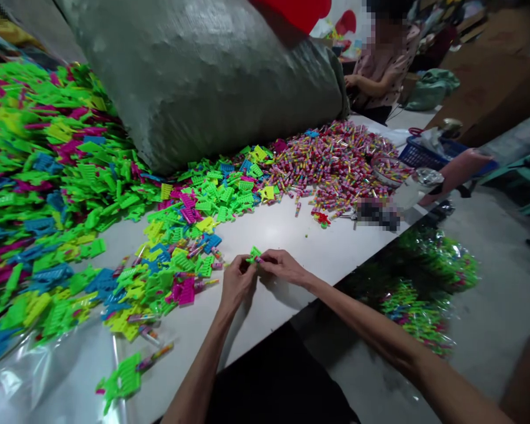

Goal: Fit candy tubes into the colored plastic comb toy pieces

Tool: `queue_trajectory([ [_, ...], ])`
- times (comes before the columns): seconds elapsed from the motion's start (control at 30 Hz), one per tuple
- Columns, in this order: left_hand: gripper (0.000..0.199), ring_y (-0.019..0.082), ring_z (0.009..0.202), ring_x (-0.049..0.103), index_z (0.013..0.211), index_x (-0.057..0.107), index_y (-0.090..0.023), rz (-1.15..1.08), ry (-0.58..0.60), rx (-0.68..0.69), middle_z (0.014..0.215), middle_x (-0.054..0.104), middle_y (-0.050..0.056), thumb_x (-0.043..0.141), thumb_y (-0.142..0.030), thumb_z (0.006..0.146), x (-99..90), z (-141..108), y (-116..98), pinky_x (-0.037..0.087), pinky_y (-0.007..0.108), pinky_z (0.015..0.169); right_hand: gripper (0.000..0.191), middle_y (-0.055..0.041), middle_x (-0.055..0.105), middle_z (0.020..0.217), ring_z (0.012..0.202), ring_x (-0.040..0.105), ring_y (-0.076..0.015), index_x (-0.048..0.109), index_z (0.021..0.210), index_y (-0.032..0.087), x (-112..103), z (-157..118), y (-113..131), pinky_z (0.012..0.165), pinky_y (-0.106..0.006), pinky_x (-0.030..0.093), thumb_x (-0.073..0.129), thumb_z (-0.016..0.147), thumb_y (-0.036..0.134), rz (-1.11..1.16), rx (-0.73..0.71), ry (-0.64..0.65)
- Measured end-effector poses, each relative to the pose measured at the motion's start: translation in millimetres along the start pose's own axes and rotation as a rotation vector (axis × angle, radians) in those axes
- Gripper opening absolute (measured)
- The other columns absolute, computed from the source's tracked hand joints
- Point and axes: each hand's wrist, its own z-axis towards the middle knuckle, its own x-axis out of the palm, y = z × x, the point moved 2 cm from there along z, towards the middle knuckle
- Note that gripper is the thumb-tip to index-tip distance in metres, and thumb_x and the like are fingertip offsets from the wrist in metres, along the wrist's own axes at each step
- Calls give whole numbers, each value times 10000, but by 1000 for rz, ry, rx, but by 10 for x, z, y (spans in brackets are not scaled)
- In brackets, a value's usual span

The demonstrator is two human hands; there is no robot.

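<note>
Near the front edge of the white table [278,227], my left hand [237,284] pinches a small bright green plastic toy piece [255,253]. My right hand [287,268] meets it from the right, its fingers closed on a tiny pinkish printed tube [259,259] at the toy piece's side. Fingertips hide most of the tube. Left of my hands lie toy pieces with tubes attached, among them a magenta one [185,291] and a green one [126,377]. Beyond my hands, loose printed tubes [335,162] form a wide pile.
A large grey-green sack [229,76] lies across the table's back. Green, yellow, blue and magenta toy pieces [48,159] are heaped on the left. A blue basket [433,154] stands at the right. Bagged pieces [419,312] sit below the edge. Another person [382,76] sits behind.
</note>
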Motion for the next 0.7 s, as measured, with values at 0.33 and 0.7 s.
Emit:
queue_trajectory([
  [0.33,91,119,521,465,754,556,-188,288,-69,53,549,497,-48,551,-252,690,-41,-43,-63,349,235,513,252,-20,613,779,644,510,-101,681,949,147,-209,-52,85,592,-218,393,569,817,330,-114,-45,-48],
  [0.7,251,169,854,575,976,597,-193,275,-19,225,897,625,41,489,-150,753,-49,-171,-3,452,286,742,259,-21,601,789,597,516,-90,663,970,142,-197,-187,132,575,-223,414,554,839,337,-82,-59,-42],
])
